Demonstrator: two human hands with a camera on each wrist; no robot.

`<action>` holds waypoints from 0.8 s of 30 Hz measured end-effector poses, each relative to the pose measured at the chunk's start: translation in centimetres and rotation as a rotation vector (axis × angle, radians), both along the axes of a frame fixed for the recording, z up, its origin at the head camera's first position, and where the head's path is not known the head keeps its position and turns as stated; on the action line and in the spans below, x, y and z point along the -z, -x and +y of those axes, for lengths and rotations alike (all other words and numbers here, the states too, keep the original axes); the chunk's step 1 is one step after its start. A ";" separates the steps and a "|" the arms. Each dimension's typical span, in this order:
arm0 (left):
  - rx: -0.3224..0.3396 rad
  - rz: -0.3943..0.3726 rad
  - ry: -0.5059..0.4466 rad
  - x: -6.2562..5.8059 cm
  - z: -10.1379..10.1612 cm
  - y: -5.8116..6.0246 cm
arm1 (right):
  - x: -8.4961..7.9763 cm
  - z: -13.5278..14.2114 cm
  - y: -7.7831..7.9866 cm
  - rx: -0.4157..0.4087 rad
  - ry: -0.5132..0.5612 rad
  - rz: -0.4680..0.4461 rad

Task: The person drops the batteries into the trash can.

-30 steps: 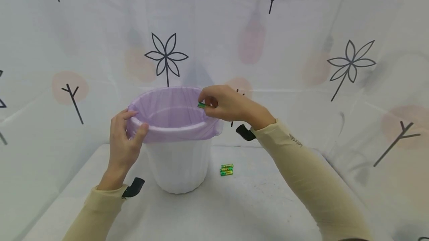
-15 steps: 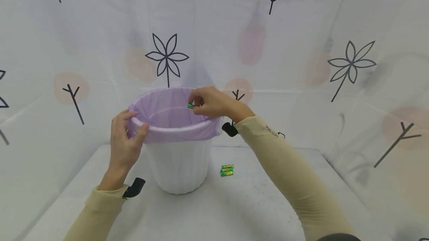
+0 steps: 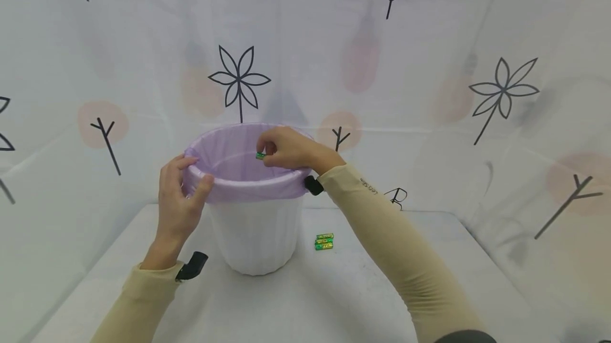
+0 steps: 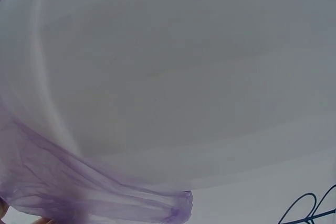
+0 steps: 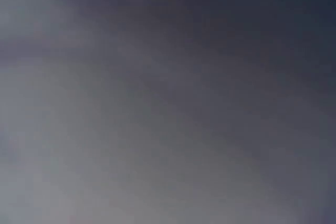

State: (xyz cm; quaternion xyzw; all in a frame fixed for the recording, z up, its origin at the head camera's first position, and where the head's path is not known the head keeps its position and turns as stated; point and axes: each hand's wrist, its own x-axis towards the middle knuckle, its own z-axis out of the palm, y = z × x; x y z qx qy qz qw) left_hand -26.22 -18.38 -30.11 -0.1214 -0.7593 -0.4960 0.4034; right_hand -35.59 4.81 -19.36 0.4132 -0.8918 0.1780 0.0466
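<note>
A white trash bin (image 3: 255,234) stands upright on the table, lined with a purple plastic bag (image 3: 253,192) folded over its rim. My left hand (image 3: 179,200) grips the bin's left rim through the bag, thumb in front and fingers at the side. Over the bin's mouth, my right hand (image 3: 288,148) pinches a green battery (image 3: 260,156) between thumb and fingers; most of the battery is hidden by the hand. In the left wrist view the bag (image 4: 105,198) hangs along the bin wall (image 4: 168,87). The right wrist view is a dark blur.
Several green and yellow batteries (image 3: 324,242) lie side by side on the white table (image 3: 382,258), right of the bin. A pale curtain (image 3: 305,30) printed with flowers and twigs rises behind and at both sides.
My right hand has moved left with the battery, from the bin's right rim to over its opening. The left hand and the bin have stayed in place.
</note>
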 end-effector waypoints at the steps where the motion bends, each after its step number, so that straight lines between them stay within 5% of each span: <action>1: -0.002 0.003 0.000 0.0 0.0 0.0 | 0.0 0.0 0.0 0.004 -0.002 0.001; 24: 0.006 -0.007 -0.003 -0.1 0.1 -0.1 | -0.2 0.6 -0.1 0.005 0.029 0.012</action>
